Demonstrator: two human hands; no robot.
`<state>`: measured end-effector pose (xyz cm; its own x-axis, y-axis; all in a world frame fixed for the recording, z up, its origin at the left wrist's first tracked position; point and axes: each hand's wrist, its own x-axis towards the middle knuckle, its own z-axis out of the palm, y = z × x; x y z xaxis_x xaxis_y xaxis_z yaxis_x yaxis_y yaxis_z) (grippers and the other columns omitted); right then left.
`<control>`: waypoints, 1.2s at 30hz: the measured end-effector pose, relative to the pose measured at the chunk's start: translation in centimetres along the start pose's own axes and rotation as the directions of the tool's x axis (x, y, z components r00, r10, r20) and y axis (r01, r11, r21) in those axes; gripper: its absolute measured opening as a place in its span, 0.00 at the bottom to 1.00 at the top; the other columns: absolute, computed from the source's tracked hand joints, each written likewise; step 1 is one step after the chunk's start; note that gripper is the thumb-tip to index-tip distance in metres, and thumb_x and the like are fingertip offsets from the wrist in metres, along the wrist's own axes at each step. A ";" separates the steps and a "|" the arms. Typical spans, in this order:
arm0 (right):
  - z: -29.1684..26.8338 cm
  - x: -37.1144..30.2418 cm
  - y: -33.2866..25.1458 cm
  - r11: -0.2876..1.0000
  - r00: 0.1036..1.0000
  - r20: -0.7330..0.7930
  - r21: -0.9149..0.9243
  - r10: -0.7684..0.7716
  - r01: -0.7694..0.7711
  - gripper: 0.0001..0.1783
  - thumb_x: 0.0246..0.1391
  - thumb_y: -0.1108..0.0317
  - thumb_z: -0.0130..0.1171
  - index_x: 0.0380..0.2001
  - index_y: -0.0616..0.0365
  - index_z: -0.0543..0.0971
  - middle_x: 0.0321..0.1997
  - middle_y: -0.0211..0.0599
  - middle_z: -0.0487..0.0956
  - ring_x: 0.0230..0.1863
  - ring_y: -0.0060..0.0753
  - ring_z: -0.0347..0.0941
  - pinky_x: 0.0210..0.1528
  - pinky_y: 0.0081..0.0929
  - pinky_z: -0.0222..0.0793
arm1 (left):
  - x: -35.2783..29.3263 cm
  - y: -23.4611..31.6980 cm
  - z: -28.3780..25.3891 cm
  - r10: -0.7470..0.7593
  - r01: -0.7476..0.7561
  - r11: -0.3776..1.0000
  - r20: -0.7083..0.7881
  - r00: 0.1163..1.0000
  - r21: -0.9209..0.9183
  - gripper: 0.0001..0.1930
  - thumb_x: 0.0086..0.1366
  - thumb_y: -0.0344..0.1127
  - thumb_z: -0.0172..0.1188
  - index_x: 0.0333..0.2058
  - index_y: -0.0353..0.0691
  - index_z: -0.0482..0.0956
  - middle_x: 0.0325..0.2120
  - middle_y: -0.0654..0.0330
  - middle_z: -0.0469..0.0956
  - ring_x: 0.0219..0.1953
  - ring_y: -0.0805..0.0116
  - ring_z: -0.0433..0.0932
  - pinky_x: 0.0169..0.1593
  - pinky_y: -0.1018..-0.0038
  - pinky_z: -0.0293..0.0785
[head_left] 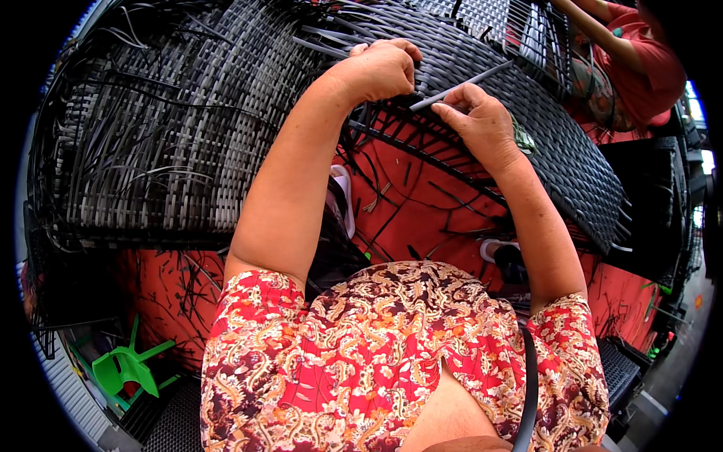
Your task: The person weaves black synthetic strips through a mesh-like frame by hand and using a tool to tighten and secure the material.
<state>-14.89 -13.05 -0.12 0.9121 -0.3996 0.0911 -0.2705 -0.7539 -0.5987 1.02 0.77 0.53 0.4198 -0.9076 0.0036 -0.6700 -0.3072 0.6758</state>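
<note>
A person in a red floral top works at a black woven wicker frame (226,113) propped above a red floor (422,196); the left hand (380,69) is curled shut over the weave at the frame's upper edge, fingers tucked among the strands; the right hand (482,120) pinches a flat grey strip (461,87) that slants up to the right, apparently threaded into the weave; a green plastic stool (124,369) stands lower left; another person's arm (602,34) shows top right.
</note>
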 end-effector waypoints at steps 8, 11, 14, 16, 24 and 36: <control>-0.8 0.2 -0.7 0.993 0.999 0.026 -0.108 -0.047 0.050 0.16 0.45 0.52 0.64 0.30 0.53 0.77 0.26 0.36 0.80 0.29 0.39 0.77 0.34 0.33 0.71 | 0.6 -0.6 0.4 0.174 -0.174 0.981 0.007 0.985 0.087 0.06 0.46 0.30 0.61 0.24 0.35 0.81 0.48 0.59 0.72 0.44 0.65 0.74 0.47 0.75 0.69; -1.7 0.8 -2.0 0.936 0.985 0.061 -0.309 -0.158 0.170 0.16 0.46 0.52 0.62 0.30 0.52 0.77 0.29 0.36 0.80 0.33 0.42 0.77 0.36 0.36 0.71 | 0.6 -0.6 0.5 0.163 -0.164 0.986 0.022 0.986 0.039 0.06 0.46 0.30 0.61 0.24 0.35 0.81 0.49 0.59 0.72 0.45 0.66 0.73 0.47 0.76 0.69; -3.0 1.8 -2.4 0.859 0.965 0.182 -0.447 -0.187 0.251 0.15 0.48 0.53 0.59 0.31 0.52 0.76 0.34 0.35 0.79 0.38 0.42 0.76 0.39 0.39 0.70 | 0.8 -1.3 1.2 0.150 -0.149 0.986 0.008 0.989 -0.073 0.06 0.47 0.29 0.61 0.24 0.34 0.82 0.49 0.59 0.72 0.46 0.68 0.73 0.48 0.76 0.69; -4.5 1.8 -3.2 0.821 0.965 0.226 -0.521 -0.132 0.235 0.16 0.48 0.52 0.59 0.33 0.51 0.75 0.34 0.37 0.79 0.40 0.42 0.76 0.40 0.39 0.70 | 0.9 -1.6 1.4 0.118 -0.113 0.978 0.019 0.993 -0.175 0.06 0.47 0.27 0.61 0.25 0.31 0.82 0.50 0.59 0.71 0.47 0.69 0.72 0.48 0.77 0.69; -2.9 -1.5 -0.7 0.975 0.977 0.208 0.224 -0.038 -0.010 0.08 0.45 0.68 0.64 0.27 0.61 0.78 0.20 0.32 0.73 0.24 0.23 0.68 0.30 0.22 0.65 | 0.6 -1.9 1.7 0.036 -0.021 0.976 0.067 0.997 -0.216 0.06 0.47 0.27 0.62 0.24 0.31 0.81 0.51 0.60 0.70 0.43 0.73 0.72 0.44 0.78 0.68; 0.5 0.9 -1.3 0.995 0.991 0.136 -0.101 -0.007 0.021 0.12 0.50 0.60 0.59 0.34 0.55 0.78 0.30 0.37 0.79 0.35 0.38 0.75 0.38 0.32 0.70 | 1.1 -2.1 1.8 0.094 -0.086 0.980 0.037 0.995 -0.177 0.07 0.48 0.28 0.63 0.25 0.29 0.80 0.51 0.57 0.69 0.50 0.70 0.69 0.49 0.77 0.66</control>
<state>-13.54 -12.20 0.36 0.9475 -0.3193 -0.0140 -0.2808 -0.8108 -0.5136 1.74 -0.08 -2.24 0.3318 -0.9425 0.0398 -0.5847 -0.1723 0.7927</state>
